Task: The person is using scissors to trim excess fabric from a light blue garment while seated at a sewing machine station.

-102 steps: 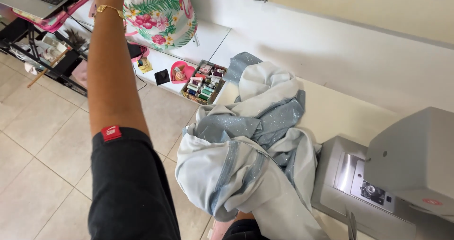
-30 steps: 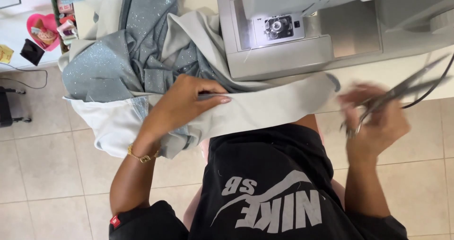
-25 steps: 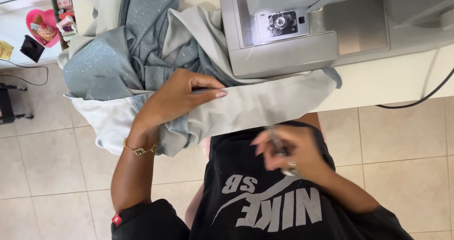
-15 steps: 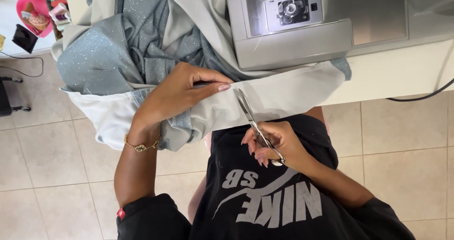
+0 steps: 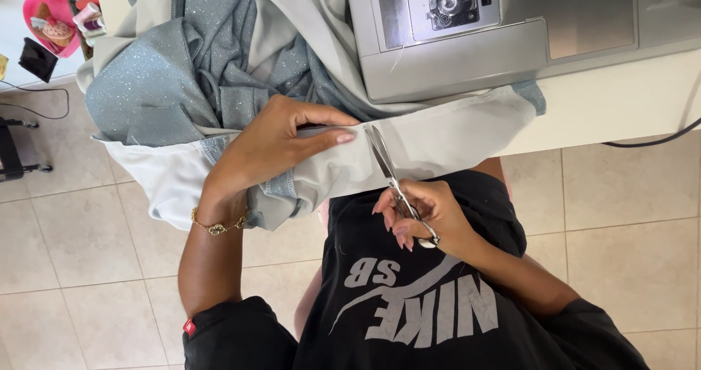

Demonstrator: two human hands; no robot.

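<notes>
Right hand: the right hand [image 5: 431,220] is being held just in front of the black shirt [image 5: 416,297], nearest the camera; its fingers [image 5: 391,228] are being kept closed through and around the handles of the scissors [image 5: 394,184]
Scissors: the blades are being pointed away from the body and slightly left; their tips are being laid on the pale grey strip [image 5: 409,147], just beside the left forefinger; whether the blades are parted cannot be told
Left hand: the left hand [image 5: 274,144] is being pressed flat on the strip, fingers [image 5: 328,138] being stretched out to the right, closed on nothing; a gold bracelet [image 5: 217,226] is being worn at the wrist
Strip: the pale grey strip is being draped across the near edge of the bench [image 5: 621,103], from under the left hand to the right, where a bit of blue cloth is showing at its end
Cloth heap: a glittery blue-grey fabric [image 5: 190,71] is being bunched with the pale lining behind and left of the left hand, part of it being left hanging over the bench edge
Machine: a grey sewing machine [image 5: 496,31] is being seen on the bench behind the strip, its base touching the cloth
Far left: a pink heart-shaped box [image 5: 47,23] is being seen on a low white surface; beige floor tiles [image 5: 73,253] are being seen below
</notes>
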